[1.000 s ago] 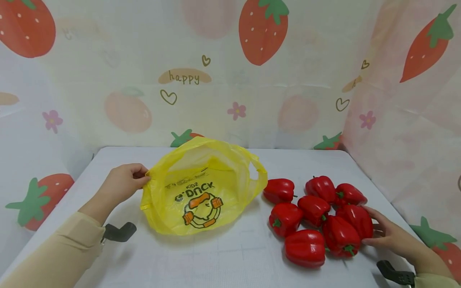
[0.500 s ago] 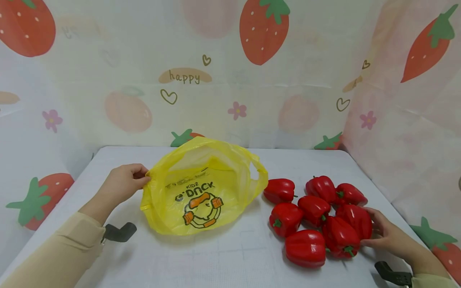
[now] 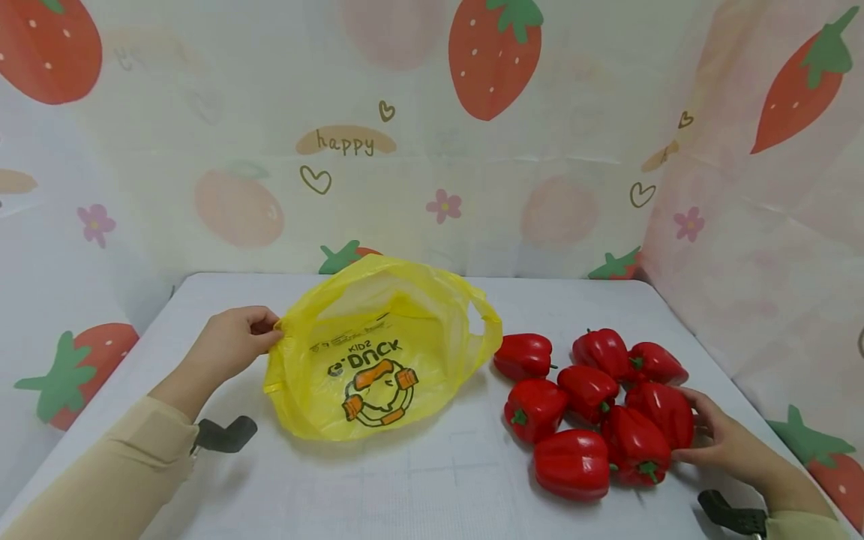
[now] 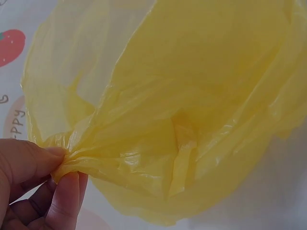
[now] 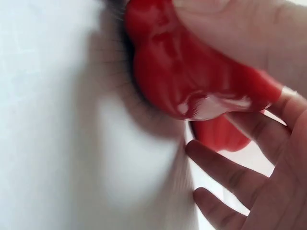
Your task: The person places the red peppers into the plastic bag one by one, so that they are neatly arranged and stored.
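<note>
My left hand pinches the gathered left edge of a yellow plastic bag between thumb and fingers. The bag's mouth gapes toward me, with a cartoon duck print showing. In the left wrist view, thin plastic bunches at the fingertips. At the right side, my right hand grips the rightmost near red bell pepper, its thumb on one side and index finger on the other. In the right wrist view the other fingers spread loosely below the pepper. Another bell pepper lies against it.
Several more red bell peppers lie grouped on the white table, among them one at the front and one beside the bag. A strawberry-patterned curtain rises behind and at both sides.
My right hand has shifted slightly left, and the gripped bell pepper and the one in front of it have slid a little left with it. My left hand and the bag stay put.
</note>
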`<state>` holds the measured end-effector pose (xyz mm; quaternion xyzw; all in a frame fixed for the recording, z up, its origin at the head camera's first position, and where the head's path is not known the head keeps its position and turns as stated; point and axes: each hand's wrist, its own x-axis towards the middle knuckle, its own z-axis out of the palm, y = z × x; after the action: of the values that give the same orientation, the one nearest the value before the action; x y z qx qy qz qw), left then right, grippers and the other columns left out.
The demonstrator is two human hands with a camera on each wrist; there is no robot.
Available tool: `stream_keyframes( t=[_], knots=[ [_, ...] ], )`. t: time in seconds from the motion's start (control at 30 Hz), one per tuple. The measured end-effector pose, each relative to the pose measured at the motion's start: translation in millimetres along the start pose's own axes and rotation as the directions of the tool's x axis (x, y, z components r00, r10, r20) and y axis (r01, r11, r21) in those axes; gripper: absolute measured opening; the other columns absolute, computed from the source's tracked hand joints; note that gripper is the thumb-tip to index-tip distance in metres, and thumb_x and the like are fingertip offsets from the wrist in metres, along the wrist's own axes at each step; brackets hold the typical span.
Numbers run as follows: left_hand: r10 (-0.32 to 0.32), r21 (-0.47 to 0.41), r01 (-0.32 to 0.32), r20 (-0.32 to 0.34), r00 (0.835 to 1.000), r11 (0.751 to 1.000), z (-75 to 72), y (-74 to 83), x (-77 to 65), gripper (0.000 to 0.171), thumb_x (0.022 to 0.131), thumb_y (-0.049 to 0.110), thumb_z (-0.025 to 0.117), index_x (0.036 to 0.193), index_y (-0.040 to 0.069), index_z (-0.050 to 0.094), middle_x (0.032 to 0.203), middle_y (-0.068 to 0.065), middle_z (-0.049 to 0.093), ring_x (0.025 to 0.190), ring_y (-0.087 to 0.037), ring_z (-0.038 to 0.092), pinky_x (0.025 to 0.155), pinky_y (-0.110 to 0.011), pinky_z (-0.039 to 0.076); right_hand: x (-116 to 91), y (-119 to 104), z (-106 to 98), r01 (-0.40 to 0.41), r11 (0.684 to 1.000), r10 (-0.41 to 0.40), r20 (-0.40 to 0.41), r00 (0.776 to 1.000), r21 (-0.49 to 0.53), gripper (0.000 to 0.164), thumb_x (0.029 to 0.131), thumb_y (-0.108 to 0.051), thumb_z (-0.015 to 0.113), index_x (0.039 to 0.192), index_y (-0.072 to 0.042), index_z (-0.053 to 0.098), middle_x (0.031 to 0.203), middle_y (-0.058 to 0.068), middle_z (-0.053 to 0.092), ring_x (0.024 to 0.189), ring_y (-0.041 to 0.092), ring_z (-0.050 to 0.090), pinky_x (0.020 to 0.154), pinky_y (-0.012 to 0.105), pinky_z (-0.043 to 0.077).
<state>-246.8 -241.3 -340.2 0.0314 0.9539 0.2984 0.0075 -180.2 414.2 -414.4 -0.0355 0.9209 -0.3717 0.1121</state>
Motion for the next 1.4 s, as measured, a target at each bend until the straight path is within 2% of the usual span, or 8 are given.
stream_keyframes(
  t=[0.37,0.57,0.7,0.8,0.93,1.1,1.2,1.4],
  knots=[
    [0.006,-0.001,-0.006,-0.008,1.0,1.0,-1.0,0.3,2.0,0.017,0.089,0.023,0.058,0.1,0.009,0.062,0.093,-0.007,0.062,0.082,-0.022,0.056,0.073,-0.037,0.05,-3.7,-5.1,-2.1,-0.013,0.998,0.011,-0.045,0.999,-0.055,0.099,0.067,-0.03,0.079,0.136,0.005,0.018,0.131,0.034,0.032,0.114,0.054,0.038,0.075,0.048,0.052],
    [0.013,-0.013,-0.013,-0.003,1.0,1.0,-2.8,-0.9,1.6,0.019,0.089,0.024,0.058,0.101,0.009,0.062,0.094,-0.007,0.062,0.083,-0.022,0.056,0.073,-0.036,0.05,-8.8,-11.4,-12.0,-0.008,0.997,0.0,-0.096,0.995,-0.078,0.094,0.071,-0.028,0.077,0.135,0.007,0.019,0.128,0.033,0.035,0.109,0.051,0.042,0.071,0.044,0.053],
    [0.013,-0.017,-0.013,0.002,1.0,1.0,-5.9,-2.0,1.0,0.021,0.089,0.025,0.058,0.102,0.009,0.062,0.095,-0.007,0.062,0.083,-0.022,0.056,0.071,-0.036,0.05,-10.7,-22.0,-19.6,0.045,0.997,-0.052,-0.137,0.989,-0.055,0.09,0.071,-0.025,0.077,0.135,0.005,0.021,0.127,0.028,0.037,0.105,0.039,0.049,0.069,0.038,0.054],
    [0.008,-0.023,-0.008,0.005,1.0,1.0,-8.2,-2.2,1.1,0.021,0.09,0.026,0.057,0.103,0.009,0.062,0.096,-0.007,0.062,0.084,-0.022,0.056,0.071,-0.035,0.049,-11.1,-33.8,-23.6,0.106,0.992,-0.117,-0.171,0.978,-0.072,0.087,0.071,-0.022,0.077,0.135,0.003,0.024,0.126,0.025,0.04,0.1,0.015,0.052,0.068,0.032,0.054],
    [0.002,-0.032,-0.002,0.008,1.0,0.999,-9.1,-1.1,1.6,0.021,0.09,0.026,0.057,0.103,0.009,0.062,0.096,-0.008,0.062,0.084,-0.022,0.057,0.071,-0.035,0.05,-9.0,-55.6,-23.2,0.225,0.971,-0.237,-0.196,0.952,-0.084,0.081,0.07,-0.016,0.078,0.133,0.0,0.029,0.12,0.009,0.046,0.091,-0.008,0.048,0.065,0.025,0.053],
    [0.005,-0.039,-0.005,0.009,1.0,0.999,-7.8,-0.8,3.2,0.021,0.09,0.026,0.058,0.102,0.01,0.062,0.095,-0.007,0.062,0.082,-0.022,0.057,0.07,-0.034,0.049,-1.1,-86.5,-15.7,0.395,0.917,-0.398,-0.163,0.903,-0.049,0.077,0.069,-0.006,0.078,0.132,-0.003,0.033,0.113,-0.009,0.049,0.093,-0.002,0.054,0.066,0.025,0.053],
    [0.004,-0.047,-0.003,0.012,1.0,0.999,-7.4,-1.5,3.7,0.021,0.09,0.026,0.058,0.102,0.01,0.062,0.095,-0.007,0.063,0.082,-0.021,0.058,0.07,-0.034,0.049,5.1,-106.5,-9.6,0.458,0.889,-0.455,-0.123,0.882,-0.004,0.077,0.068,-0.003,0.077,0.132,-0.005,0.034,0.113,-0.008,0.051,0.094,0.006,0.056,0.067,0.027,0.054],
    [-0.005,-0.088,0.006,0.019,1.0,0.996,-10.1,-1.4,5.8,0.022,0.09,0.026,0.056,0.103,0.009,0.061,0.096,-0.008,0.062,0.084,-0.023,0.06,0.073,-0.037,0.049,22.7,-147.3,8.0,0.579,0.806,-0.578,-0.045,0.815,0.122,0.074,0.068,0.004,0.075,0.131,-0.004,0.035,0.113,0.003,0.055,0.098,0.012,0.057,0.074,0.027,0.053]
  ],
)
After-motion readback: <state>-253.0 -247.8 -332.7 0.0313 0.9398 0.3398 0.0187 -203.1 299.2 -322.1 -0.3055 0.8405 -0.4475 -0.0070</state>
